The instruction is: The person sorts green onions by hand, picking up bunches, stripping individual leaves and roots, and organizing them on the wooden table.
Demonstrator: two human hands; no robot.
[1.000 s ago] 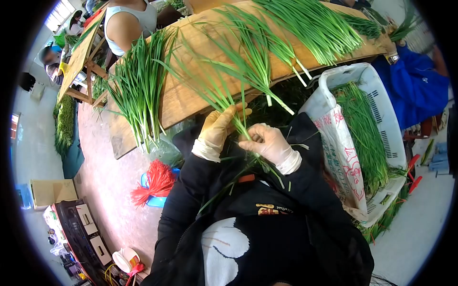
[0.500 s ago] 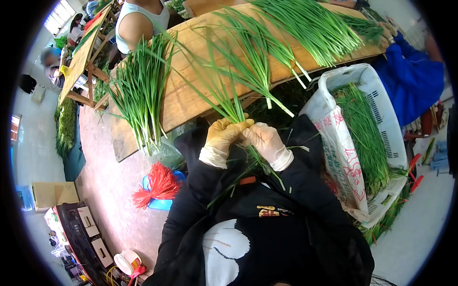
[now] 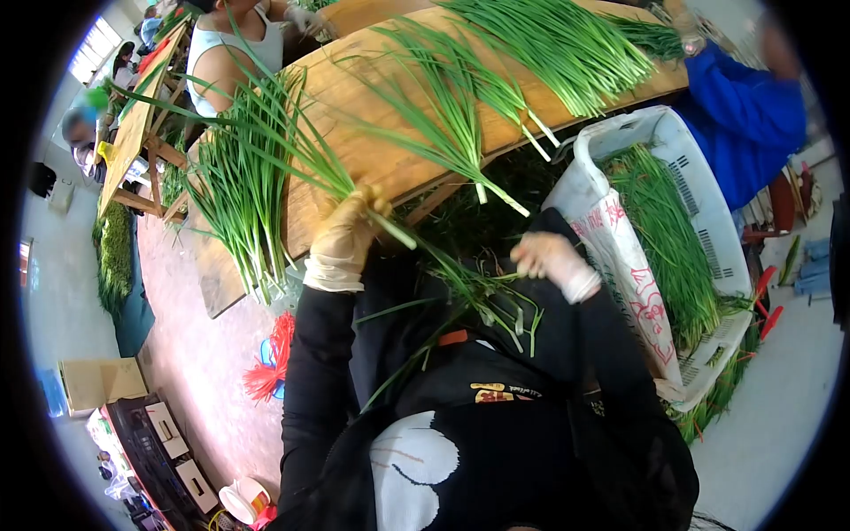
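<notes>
Left hand, gloved (image 3: 347,232), is closed round a bunch of green stalks (image 3: 328,173) at the near edge of the wooden table (image 3: 390,168). Half a second ago the two hands met at the front of the lap with the stalks between them; now they have parted. This one has swung toward the table's left end, and the bunch has gone with it, its leaves fanning out over the wood and across the pile of stalks (image 3: 235,195) lying there. Pale cut ends stick out from the fist on the table's near side, pointing back to the right.

Right hand (image 3: 551,264), also gloved, has drawn off to the right and is held short of the table, toward the white crate (image 3: 708,212). Its fingers look partly curled, but it is blurred and I cannot tell whether it grips anything. Loose scraps (image 3: 482,296) lie on the dark lap (image 3: 390,296), on the near side of the table, more spread out to view now that the hands have left them.

As I judge it, the change means the bunch is carried by one hand alone and is clear of those scraps. The small bunches (image 3: 452,133) in the middle of the table and the big heap (image 3: 567,62) toward its right end seem to lie as they did. Leaves (image 3: 668,248) fill much of the crate, just off the table's near right side.
</notes>
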